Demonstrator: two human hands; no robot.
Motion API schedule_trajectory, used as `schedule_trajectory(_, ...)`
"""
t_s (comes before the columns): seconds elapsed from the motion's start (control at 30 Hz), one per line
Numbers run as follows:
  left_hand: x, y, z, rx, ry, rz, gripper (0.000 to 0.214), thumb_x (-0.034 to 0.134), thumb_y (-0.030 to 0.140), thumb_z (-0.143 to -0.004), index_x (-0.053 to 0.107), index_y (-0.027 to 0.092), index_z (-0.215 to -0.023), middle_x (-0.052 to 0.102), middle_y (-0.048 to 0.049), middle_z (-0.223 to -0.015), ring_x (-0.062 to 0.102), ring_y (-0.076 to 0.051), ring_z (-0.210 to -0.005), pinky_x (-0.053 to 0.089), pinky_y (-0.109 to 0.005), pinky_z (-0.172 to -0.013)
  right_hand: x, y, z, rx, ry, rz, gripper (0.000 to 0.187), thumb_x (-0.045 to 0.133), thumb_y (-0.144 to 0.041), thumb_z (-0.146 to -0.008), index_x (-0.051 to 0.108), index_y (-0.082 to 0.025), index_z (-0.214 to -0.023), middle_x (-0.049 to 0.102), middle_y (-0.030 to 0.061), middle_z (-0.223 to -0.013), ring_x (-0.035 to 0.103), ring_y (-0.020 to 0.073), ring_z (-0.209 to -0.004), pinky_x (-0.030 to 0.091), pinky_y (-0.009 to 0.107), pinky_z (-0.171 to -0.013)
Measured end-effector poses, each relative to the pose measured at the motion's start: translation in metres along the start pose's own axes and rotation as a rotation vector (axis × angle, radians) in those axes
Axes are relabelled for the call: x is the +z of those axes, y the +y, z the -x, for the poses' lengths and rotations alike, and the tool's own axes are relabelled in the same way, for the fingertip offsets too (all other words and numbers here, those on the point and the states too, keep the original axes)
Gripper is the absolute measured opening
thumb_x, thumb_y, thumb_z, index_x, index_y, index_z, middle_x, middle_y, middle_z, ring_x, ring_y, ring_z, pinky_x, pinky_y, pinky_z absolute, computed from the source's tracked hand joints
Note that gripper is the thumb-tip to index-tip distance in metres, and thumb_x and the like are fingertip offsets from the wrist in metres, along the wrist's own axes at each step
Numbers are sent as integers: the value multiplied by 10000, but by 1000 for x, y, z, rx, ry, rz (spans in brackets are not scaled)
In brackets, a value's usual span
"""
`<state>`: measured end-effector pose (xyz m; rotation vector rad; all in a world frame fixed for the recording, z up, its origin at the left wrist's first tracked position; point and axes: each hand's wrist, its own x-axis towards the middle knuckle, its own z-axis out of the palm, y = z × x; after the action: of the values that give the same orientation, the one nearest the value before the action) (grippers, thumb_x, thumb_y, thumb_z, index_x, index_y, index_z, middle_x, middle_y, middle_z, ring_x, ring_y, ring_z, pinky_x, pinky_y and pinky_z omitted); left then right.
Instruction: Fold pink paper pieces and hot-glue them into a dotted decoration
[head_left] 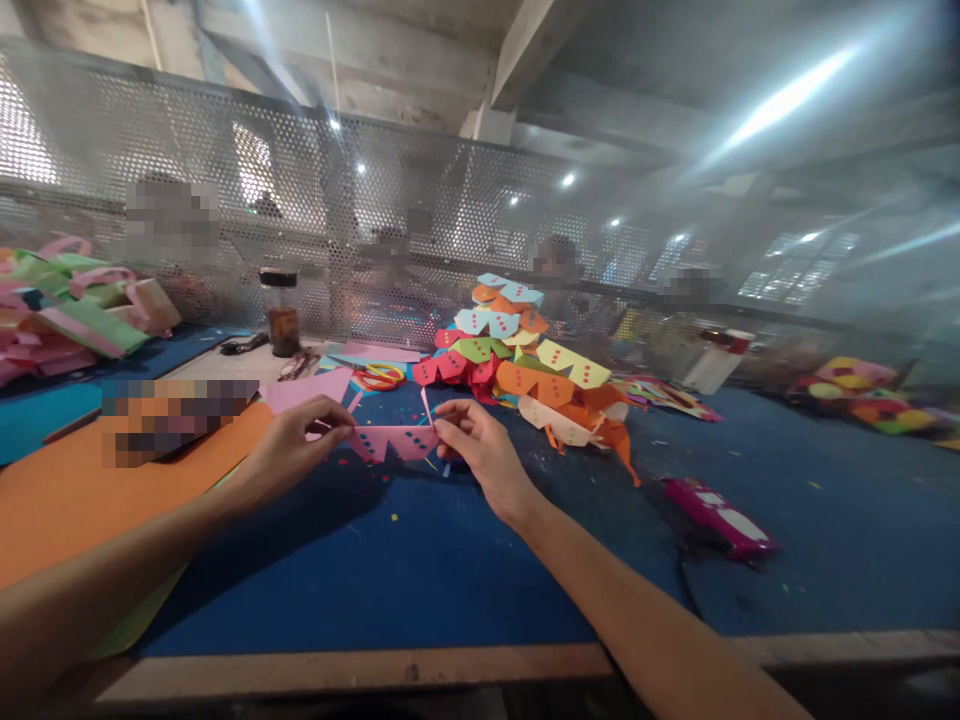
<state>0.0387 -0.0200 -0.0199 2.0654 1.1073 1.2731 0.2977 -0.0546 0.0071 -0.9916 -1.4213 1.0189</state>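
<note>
A pair of pink paper glasses (pixel 394 442) with rows of dark dots and a notch in the lower edge is stretched between my hands above the blue table. My left hand (pixel 311 428) pinches its left end, and my right hand (pixel 472 440) pinches the right end, where a thin folded arm sticks up. Just beyond, a heap of similar paper glasses (pixel 487 322) in blue, orange, green, red and yellow is piled up. Scissors with orange and yellow handles (pixel 379 376) lie behind my left hand.
Orange sheets (pixel 60 510) lie at left, under a partly blurred dark object (pixel 176 425). A jar (pixel 281 315) of brown liquid stands near the mesh partition (pixel 300 200). A magenta device (pixel 720 520) with a cable is at right. Folded paper pieces (pixel 82 300) are heaped far left.
</note>
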Motion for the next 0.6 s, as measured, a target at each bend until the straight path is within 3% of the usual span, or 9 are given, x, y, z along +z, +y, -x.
schedule_trajectory(0.1,0,0,0,-16,15,-10,172,642,388,-857,699,227,-838,713,-10,-836,655,-195,-783,522,-329,-770,0,0,2,-129,18,113,178,694,-354,-834,655,-243,-967,657,-21,-800,629,132,-629,483,288,-649)
schedule_trajectory(0.23,1,-1,0,-24,27,-3,151,646,372,-851,700,231,-845,710,1,-820,648,-185,-768,514,-323,-766,1,-2,6,-191,-4,238,170,599,-372,-921,720,-257,-953,690,15,-889,638,158,-696,492,313,-688)
schedule_trajectory(0.33,0,0,0,-23,31,13,154,649,370,-842,702,225,-841,704,-1,-813,639,-183,-761,509,-326,-766,2,-3,8,-250,13,288,181,637,-403,-913,749,-262,-933,694,35,-977,639,180,-792,498,327,-746)
schedule_trajectory(0.6,-1,6,-3,-94,31,120,216,725,408,-779,710,211,-863,709,-31,-901,661,-201,-812,511,-325,-718,-1,-2,5,-332,60,367,170,640,-353,-921,768,-251,-873,713,47,-927,649,209,-838,495,331,-761)
